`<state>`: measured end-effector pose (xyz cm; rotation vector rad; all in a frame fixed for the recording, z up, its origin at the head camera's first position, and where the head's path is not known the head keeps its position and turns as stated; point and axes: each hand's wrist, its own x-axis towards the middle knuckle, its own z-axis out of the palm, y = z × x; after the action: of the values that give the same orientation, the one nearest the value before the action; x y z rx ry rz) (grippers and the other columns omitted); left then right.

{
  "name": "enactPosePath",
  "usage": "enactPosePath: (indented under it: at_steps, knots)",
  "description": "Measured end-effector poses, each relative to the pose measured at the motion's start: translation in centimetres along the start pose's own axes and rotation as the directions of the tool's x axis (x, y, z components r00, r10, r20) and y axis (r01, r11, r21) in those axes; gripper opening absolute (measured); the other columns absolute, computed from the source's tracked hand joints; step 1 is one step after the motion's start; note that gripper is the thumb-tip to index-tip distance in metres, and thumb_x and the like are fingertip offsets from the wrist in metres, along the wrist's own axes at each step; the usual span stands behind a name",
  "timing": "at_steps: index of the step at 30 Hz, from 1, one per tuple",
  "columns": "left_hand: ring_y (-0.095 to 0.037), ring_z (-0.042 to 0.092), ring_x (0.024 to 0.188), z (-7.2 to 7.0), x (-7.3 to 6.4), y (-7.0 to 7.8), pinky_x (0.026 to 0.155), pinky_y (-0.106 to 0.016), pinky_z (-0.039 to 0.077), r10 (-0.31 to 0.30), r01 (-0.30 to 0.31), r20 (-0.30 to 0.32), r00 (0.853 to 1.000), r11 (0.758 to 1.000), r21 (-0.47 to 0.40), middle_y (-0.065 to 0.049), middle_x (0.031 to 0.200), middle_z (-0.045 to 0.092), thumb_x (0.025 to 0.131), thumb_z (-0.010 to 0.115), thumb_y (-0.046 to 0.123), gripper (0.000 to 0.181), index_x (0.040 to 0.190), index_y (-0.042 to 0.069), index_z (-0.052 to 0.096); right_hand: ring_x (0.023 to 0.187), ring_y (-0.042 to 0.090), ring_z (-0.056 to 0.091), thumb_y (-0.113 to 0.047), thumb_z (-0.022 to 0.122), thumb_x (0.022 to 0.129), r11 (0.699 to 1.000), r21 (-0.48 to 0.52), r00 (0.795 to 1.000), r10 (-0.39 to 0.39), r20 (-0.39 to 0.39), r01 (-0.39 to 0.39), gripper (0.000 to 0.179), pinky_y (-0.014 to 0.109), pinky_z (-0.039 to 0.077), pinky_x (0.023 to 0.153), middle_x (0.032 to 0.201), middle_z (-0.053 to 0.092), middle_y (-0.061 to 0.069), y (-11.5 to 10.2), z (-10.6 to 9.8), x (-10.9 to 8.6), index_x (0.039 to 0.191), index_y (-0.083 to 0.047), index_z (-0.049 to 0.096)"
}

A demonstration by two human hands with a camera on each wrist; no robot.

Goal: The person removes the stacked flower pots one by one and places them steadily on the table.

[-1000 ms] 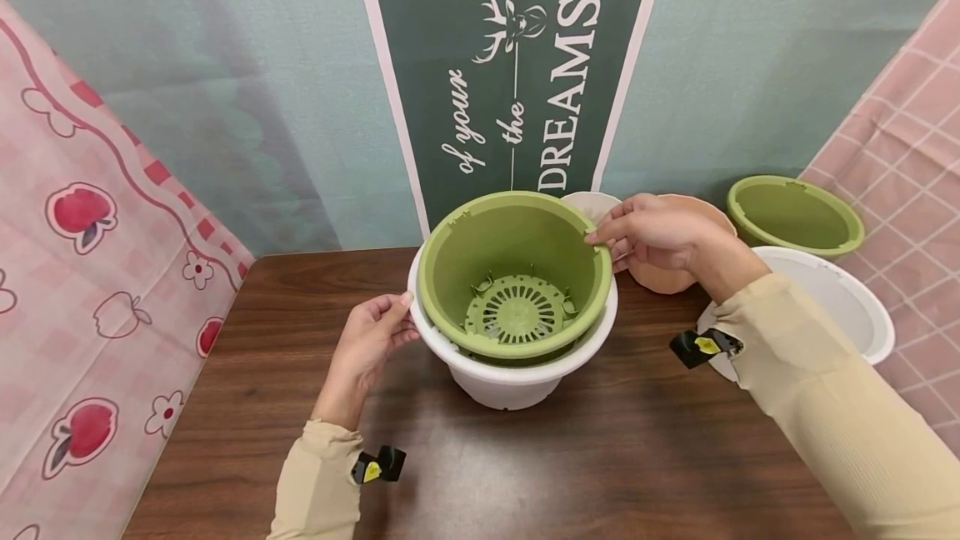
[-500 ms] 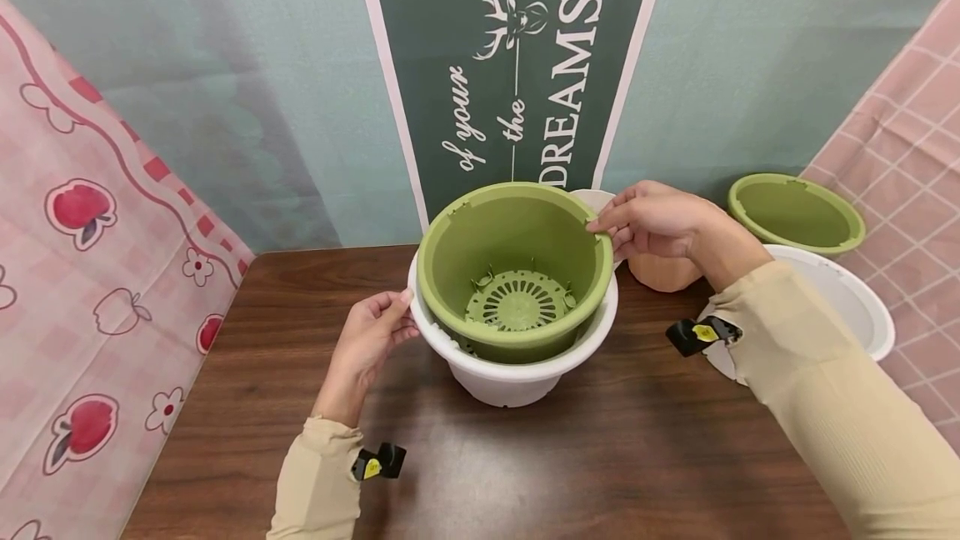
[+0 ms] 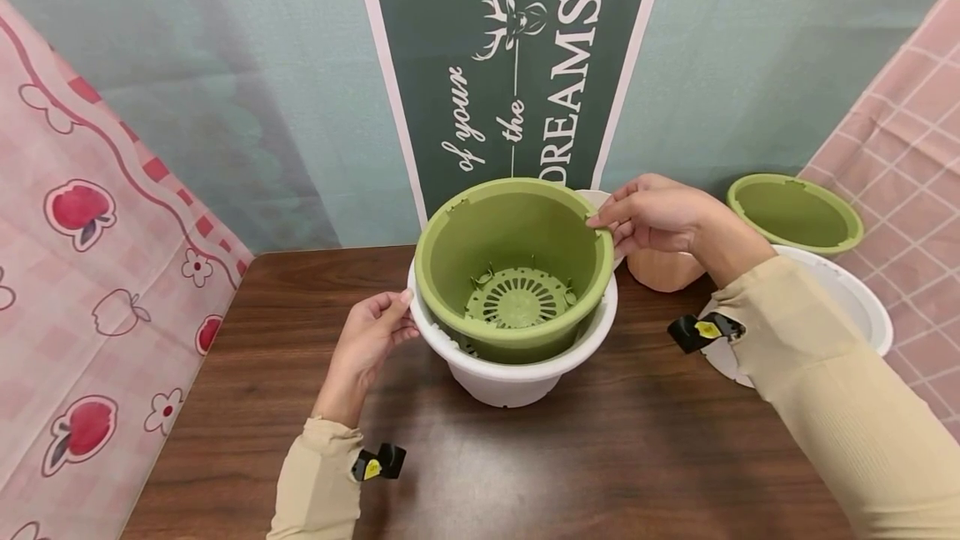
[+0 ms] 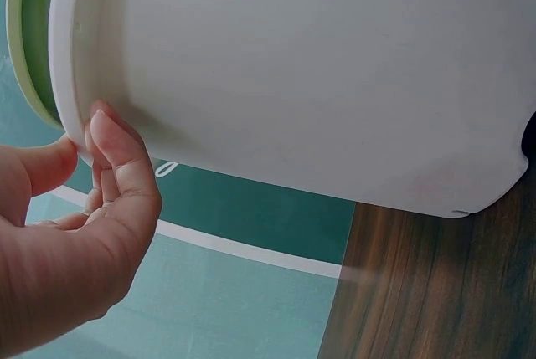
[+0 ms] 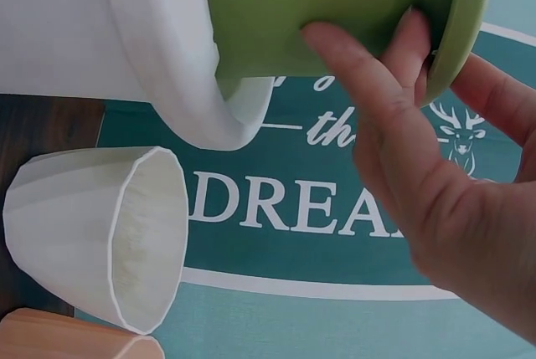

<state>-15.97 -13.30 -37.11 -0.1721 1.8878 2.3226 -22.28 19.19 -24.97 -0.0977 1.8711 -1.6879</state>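
Observation:
A green plastic flowerpot (image 3: 517, 257) with a slotted bottom sits partly inside a white flowerpot (image 3: 504, 386), its rim raised above the white one. My right hand (image 3: 652, 215) pinches the green rim at its right side; in the right wrist view that hand's fingers (image 5: 356, 62) lie along the pot's outer wall under the rim. With thumb and fingers, my left hand (image 3: 375, 332) pinches the white pot's rim at the left, as the left wrist view shows close up at the white rim (image 4: 65, 49). The white pot stands on the wooden table.
Back right on the table (image 3: 600, 457) are another green pot (image 3: 795, 211), another white pot (image 3: 840, 298) partly behind the right sleeve, an orange faceted pot (image 3: 663, 269) and a small white faceted pot (image 5: 146, 242). Fabric hangs behind and along both sides.
My right hand has moved slightly up, lifting the green pot's rim farther above the white pot. More of the green outer wall shows. My left hand stays in place.

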Motion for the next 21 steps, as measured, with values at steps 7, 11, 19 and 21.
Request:
enactPosePath:
  at_steps: [7,11,19,21]
  knots:
    - [-0.010,0.054,0.060,0.1,-0.1,0.0,0.055,-0.017,0.050,0.012,-0.012,-0.009,1.000,1.000,0.002,-0.004,0.069,0.053,0.095,0.046,0.005,0.016,0.093,-0.010,0.051,0.062,0.019,0.063,0.005,0.047,0.090,1.000,0.013,1.000,-0.009,0.009,0.009,0.016,0.041,0.056,0.067,0.066,0.061,0.011,-0.3,-0.1,-0.2,0.083,0.004,0.061]
    - [-0.010,0.054,0.060,0.1,-0.1,0.0,0.055,-0.017,0.050,0.018,-0.018,-0.011,1.000,1.000,-0.002,-0.004,0.069,0.053,0.095,0.047,0.005,0.015,0.091,-0.009,0.051,0.062,0.018,0.062,0.005,0.046,0.090,1.000,0.018,1.000,-0.010,-0.003,0.010,0.016,0.040,0.056,0.067,0.066,0.060,0.010,-0.6,0.0,-0.3,0.082,0.005,0.060]
    - [-0.010,0.054,0.060,0.2,-0.1,0.0,0.056,-0.017,0.050,0.026,-0.026,-0.004,1.000,1.000,0.001,-0.004,0.069,0.053,0.095,0.048,0.006,0.017,0.091,-0.010,0.051,0.062,0.019,0.063,0.003,0.046,0.091,1.000,0.000,1.000,-0.016,0.006,0.016,0.018,0.039,0.056,0.068,0.070,0.063,0.012,-1.0,0.1,-0.5,0.080,0.005,0.061]
    - [-0.009,0.054,0.060,0.3,-0.1,0.0,0.055,-0.017,0.050,0.026,-0.026,-0.006,1.000,1.000,0.001,-0.004,0.069,0.053,0.095,0.048,0.005,0.017,0.091,-0.010,0.051,0.062,0.019,0.063,0.003,0.046,0.091,1.000,-0.002,1.000,-0.022,0.009,0.022,0.019,0.039,0.057,0.068,0.070,0.064,0.013,-1.2,0.1,-0.6,0.080,0.005,0.061]
